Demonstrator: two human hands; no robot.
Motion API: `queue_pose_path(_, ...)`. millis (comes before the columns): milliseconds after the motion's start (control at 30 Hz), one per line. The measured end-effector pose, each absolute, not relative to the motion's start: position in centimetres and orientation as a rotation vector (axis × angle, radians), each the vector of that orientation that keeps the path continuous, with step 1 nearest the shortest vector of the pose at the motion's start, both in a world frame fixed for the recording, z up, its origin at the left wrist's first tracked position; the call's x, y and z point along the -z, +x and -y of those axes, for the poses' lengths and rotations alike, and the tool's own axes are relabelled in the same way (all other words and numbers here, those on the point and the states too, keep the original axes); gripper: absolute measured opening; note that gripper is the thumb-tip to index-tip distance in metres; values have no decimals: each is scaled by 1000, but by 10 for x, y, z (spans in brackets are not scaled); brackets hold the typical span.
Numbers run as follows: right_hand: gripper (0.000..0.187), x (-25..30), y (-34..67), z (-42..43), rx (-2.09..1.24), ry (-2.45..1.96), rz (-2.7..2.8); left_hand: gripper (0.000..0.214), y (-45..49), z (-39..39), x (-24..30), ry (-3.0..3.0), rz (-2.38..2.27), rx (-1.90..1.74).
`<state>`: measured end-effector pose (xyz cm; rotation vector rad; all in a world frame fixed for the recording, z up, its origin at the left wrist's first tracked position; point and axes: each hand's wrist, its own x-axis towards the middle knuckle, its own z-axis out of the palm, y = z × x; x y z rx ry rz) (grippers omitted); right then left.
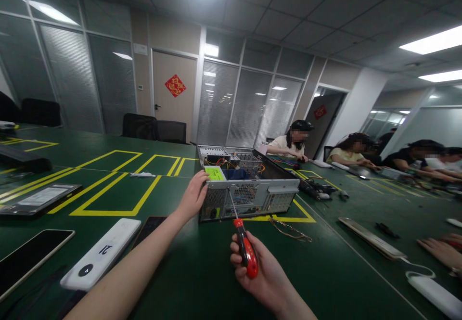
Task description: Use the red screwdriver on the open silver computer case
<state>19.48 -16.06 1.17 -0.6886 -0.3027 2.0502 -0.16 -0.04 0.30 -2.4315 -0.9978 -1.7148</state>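
Observation:
An opened desktop computer case [262, 190] lies on the green table in front of me, its perforated rear panel facing me. Inside show a power supply with a bright green label [214, 173], coloured wires and a dark blue part. My left hand [193, 195] grips the case's near left corner beside the power supply, fingers curled over the edge. In my right hand [258, 267] is a red and black screwdriver [247, 250], held by its handle. Its shaft points up and away, the tip at the rear panel near the power supply; a screw there is too small to make out.
A white power bank [103, 252], a phone [32, 257] and a hard drive [41, 198] lie to the left. Black cables [315, 187] and thin wires [290, 230] are right of the case. Several people sit along the table; another person's hand [442, 252] shows at the right edge.

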Motion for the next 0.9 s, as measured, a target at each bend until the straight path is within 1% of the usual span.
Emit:
queue_pose_path(100, 33, -14, 195, 161, -2094, -654, 323, 26, -1, 1, -3, -2433, 1007, 1718)
queue_pose_path(267, 19, -14, 201, 158, -2080, -496, 175, 26, -1, 1, -3, -2441, 1012, 1719)
queue_pose_path(433, 16, -11, 202, 158, -2016, -591, 151, 26, -2, -1, -1, -2439, 1006, 1722)
queue_pose_path(567, 21, -11, 199, 158, -1972, -706, 225, 27, -2, -2, 0, -2435, 996, 1722)
queue_pose_path(700, 30, -14, 197, 159, -2040, -670, 248, 27, -2, -2, -1, -2437, 989, 1724)
queue_pose_path(900, 24, -18, 201, 159, -2074, -472, 175, 27, -2, -1, -1, -2441, 1005, 1716)
